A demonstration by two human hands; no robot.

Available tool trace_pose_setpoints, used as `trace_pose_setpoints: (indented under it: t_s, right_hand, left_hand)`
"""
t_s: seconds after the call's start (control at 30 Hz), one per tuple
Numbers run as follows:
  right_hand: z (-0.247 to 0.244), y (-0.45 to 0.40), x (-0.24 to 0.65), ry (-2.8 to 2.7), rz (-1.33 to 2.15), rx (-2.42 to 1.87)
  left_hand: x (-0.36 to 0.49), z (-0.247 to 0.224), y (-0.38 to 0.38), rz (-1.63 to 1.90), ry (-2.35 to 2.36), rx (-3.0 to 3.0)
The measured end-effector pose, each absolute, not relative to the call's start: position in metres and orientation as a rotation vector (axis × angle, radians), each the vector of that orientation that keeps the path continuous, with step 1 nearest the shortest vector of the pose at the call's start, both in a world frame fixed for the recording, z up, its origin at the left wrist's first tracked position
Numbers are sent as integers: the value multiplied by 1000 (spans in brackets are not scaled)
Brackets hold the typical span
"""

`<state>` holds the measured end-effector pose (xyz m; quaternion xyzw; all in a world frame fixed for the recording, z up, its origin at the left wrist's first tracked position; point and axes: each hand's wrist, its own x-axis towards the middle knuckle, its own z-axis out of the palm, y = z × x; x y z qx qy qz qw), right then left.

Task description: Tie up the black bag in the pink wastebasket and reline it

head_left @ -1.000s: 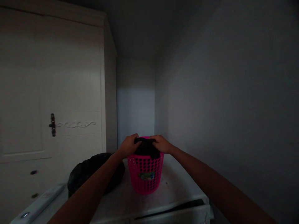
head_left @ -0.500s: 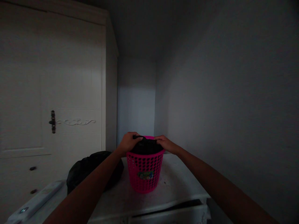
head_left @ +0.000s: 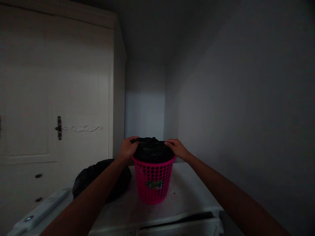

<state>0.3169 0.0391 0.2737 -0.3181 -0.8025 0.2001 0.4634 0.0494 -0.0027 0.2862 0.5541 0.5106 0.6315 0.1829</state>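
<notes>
A pink perforated basket [head_left: 153, 183] with a small label stands upright on a white cabinet top. Black plastic bag material [head_left: 154, 151] fills its mouth and rises to the rim. My left hand [head_left: 129, 148] pinches the bag's edge at the left side of the rim. On the right side, my right hand [head_left: 176, 148] grips the opposite edge between thumb and fingers. The bag is stretched between both hands, and the far rim is hidden behind it.
A bulky black bag [head_left: 100, 175] lies left of the basket, partly behind my left forearm. Further left is a long white object [head_left: 40, 211]. A white wardrobe [head_left: 83, 82] stands at the left. The cabinet [head_left: 187, 193] has a gap below its front edge, and a wall rises on the right.
My hands have moved apart, the left one to the left and the right one slightly outward. The black bag is spread wider and now covers the far pink rim.
</notes>
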Motion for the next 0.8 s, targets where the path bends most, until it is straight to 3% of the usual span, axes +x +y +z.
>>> trace_pose_setpoints:
  t_s: [0.17, 0.33, 0.5, 0.6, 0.73, 0.8]
  right_hand:
    - [267, 41, 320, -1837, 276, -763]
    - [266, 42, 318, -1881, 311, -791]
    - [278, 21, 306, -1838, 745, -764]
    - [284, 9, 299, -1986, 744, -705]
    - [282, 8, 311, -1874, 428, -738]
    - [276, 9, 324, -1676, 463, -761]
  left_hand:
    - [50, 282, -3, 1875, 1366, 1351]
    - [51, 288, 0, 1935, 1346, 1310]
    - [64, 294, -19, 1828, 1301, 2081]
    - [75, 301, -27, 1579, 1334, 2319]
    - [61, 302, -19, 1827, 1622, 1883]
    - [42, 297, -12, 2025, 1566, 1481]
